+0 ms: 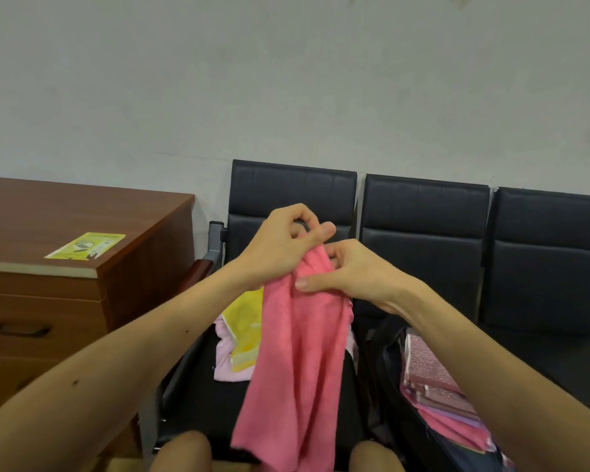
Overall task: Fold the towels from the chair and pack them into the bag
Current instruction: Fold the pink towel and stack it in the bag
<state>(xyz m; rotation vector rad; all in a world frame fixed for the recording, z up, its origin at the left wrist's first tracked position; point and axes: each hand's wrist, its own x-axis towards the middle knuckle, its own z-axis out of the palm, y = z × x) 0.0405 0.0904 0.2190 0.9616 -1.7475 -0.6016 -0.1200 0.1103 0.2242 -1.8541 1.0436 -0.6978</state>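
Pinching the pink towel [297, 352] at its top with left hand [280, 247] and right hand [351, 274], fingers closed, cloth hanging below.

office/waiting area | row of linked black padded chairs [423, 212] sitting against a plain white wall [286, 80] | wooden desk [65, 212] with drawer handle [19, 328] standing at left

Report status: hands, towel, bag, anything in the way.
Left hand and right hand grip pink towel, unfolded. Yellow towel waits on chair. Bag open. Nothing blocking.
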